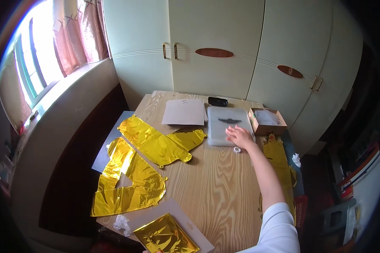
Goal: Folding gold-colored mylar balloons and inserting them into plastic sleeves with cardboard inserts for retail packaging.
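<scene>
Foil balloons, gold and uninflated, occupy the left half of the wooden table (215,185), while the plastic packet (229,125) under the right hand (240,136) lies at about 1 o'clock from the table's centre. Far left, at 9 o'clock, a large gold balloon (128,179) lies flat and partly overhangs the table edge. Just right of it, at 10 o'clock, a second gold balloon (158,142) is spread flat, touching the first. At 7 o'clock, near the lower edge, a folded gold balloon (164,236) rests on a grey card (198,236), with a crumpled white scrap (122,222) beside it. At 12 o'clock a second grey card (184,112) lies flat, and behind it a small black object (217,101). The right hand rests palm down on the near right corner of the packet, fingers spread, pinching nothing. A small roll of tape (237,149) sits just below the hand. At 2 o'clock an open cardboard box (267,120) holds clear wrapping. More gold foil (278,156) hangs off the right edge. The left hand is out of view.

Judged from the layout, two balloons are unpacked and spread, one remains folded, and none is inflated.
</scene>
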The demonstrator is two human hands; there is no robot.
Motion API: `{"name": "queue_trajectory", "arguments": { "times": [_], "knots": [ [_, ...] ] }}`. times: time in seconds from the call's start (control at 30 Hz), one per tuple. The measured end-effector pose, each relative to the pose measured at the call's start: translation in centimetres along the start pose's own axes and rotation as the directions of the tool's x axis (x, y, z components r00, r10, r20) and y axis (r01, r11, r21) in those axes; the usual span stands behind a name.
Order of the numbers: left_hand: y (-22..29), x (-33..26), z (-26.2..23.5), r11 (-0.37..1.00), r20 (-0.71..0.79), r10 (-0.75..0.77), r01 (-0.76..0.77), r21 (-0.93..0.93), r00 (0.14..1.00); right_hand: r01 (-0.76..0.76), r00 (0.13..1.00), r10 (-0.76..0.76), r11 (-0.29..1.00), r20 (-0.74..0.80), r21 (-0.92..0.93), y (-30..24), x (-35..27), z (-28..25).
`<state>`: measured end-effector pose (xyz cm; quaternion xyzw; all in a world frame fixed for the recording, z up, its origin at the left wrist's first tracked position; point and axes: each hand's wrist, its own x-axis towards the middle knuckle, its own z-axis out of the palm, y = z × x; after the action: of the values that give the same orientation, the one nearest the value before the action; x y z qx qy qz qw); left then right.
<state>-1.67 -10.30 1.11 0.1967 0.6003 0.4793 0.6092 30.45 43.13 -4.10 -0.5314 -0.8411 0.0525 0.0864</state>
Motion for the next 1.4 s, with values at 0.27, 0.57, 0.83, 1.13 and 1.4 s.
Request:
{"name": "queue_trajectory", "arguments": {
  "times": [0.27,0.57,0.83,1.13,1.4],
  "knots": [
    [-0.3,0.9,0.1,0.999,0.021,-0.006,0.007,-0.032,1.0,-0.146,0.974,0.178,0.967,-0.143,0.209,0.3,1.9,-2.2],
    [-5.9,2.2,-3.6,0.967,0.033,0.092,-0.082,-0.241,0.995,0.112,0.982,-0.098,0.99,-0.159,0.081,-16.1,-11.5,-10.5],
    [-7.8,2.5,-4.3,0.931,0.171,0.163,-0.094,-0.353,0.972,0.248,0.969,-0.248,0.958,0.019,-0.147,-20.8,-24.8,-0.6],
    [-9.5,1.1,-1.4,0.937,0.287,-0.015,0.114,-0.329,0.958,0.345,0.878,-0.444,0.847,-0.18,-0.405,-21.2,-26.1,1.7],
    [-9.7,1.1,-0.5,0.93,0.304,-0.04,0.147,-0.338,0.952,0.43,0.889,-0.445,0.893,-0.108,-0.133,-21.4,-26.3,-0.4]
  ]
}}
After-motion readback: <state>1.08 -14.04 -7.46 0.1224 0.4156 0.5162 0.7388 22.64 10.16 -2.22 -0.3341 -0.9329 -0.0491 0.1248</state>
